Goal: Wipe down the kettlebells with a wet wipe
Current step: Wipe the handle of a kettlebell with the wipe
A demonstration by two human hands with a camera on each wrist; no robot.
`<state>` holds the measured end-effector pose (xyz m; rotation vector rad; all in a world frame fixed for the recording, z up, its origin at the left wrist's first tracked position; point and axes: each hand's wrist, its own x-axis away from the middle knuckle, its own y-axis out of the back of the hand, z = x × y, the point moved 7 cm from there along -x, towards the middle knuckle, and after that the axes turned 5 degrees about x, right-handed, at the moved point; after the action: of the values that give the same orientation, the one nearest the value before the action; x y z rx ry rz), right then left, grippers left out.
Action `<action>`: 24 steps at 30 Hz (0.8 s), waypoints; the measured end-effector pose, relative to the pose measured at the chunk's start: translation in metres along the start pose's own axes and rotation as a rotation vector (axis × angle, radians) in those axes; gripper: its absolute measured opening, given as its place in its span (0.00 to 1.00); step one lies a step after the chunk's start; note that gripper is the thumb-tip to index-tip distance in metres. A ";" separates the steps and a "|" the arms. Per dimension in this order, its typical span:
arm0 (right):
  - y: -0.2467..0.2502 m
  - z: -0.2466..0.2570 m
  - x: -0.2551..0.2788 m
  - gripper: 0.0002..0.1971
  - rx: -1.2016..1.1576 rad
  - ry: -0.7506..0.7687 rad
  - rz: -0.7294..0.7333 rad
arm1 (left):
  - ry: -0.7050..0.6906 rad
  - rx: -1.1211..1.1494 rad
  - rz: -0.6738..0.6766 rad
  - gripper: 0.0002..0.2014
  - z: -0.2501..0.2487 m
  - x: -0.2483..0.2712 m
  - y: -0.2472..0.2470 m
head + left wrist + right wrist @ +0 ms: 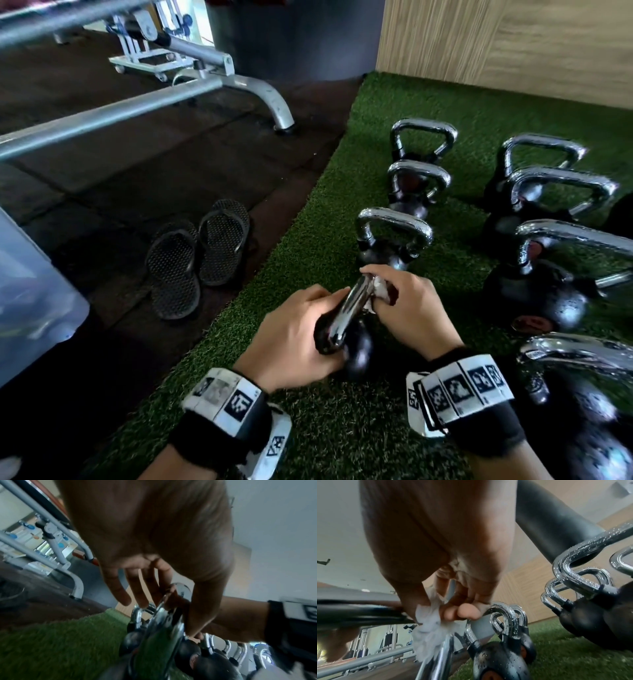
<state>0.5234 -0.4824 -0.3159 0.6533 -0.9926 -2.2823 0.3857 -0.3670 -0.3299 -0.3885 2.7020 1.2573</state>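
Observation:
A small black kettlebell lies tilted on the green turf in front of me, its chrome handle pointing up and away. My left hand grips it at the base of the handle, thumb on top. My right hand pinches a crumpled white wet wipe against the top of that handle. In the right wrist view the wet wipe is bunched round the chrome bar under my fingertips. The left wrist view shows my left hand over the handle, fingers reaching past it.
Several more chrome-handled kettlebells stand on the turf: a row just beyond my hands and a larger, water-beaded row at the right. Black sandals lie on the dark rubber floor at the left, near a grey bench frame and a clear plastic box.

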 end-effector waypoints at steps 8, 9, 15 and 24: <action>0.017 0.002 0.051 0.10 0.006 -0.056 -0.016 | -0.020 -0.093 0.346 0.34 0.020 -0.035 0.024; 0.016 0.003 0.058 0.10 0.013 -0.055 -0.022 | -0.022 -0.072 0.380 0.34 0.021 -0.038 0.024; 0.012 0.004 0.075 0.12 0.014 -0.103 -0.022 | -0.068 -0.039 0.414 0.34 0.017 -0.050 0.020; 0.055 -0.001 0.063 0.12 -0.105 -0.144 -0.082 | 0.069 0.446 0.463 0.36 0.033 -0.062 0.043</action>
<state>0.4951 -0.5558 -0.2872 0.5006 -0.9192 -2.4639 0.4330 -0.3039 -0.3053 0.2648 3.1241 0.6750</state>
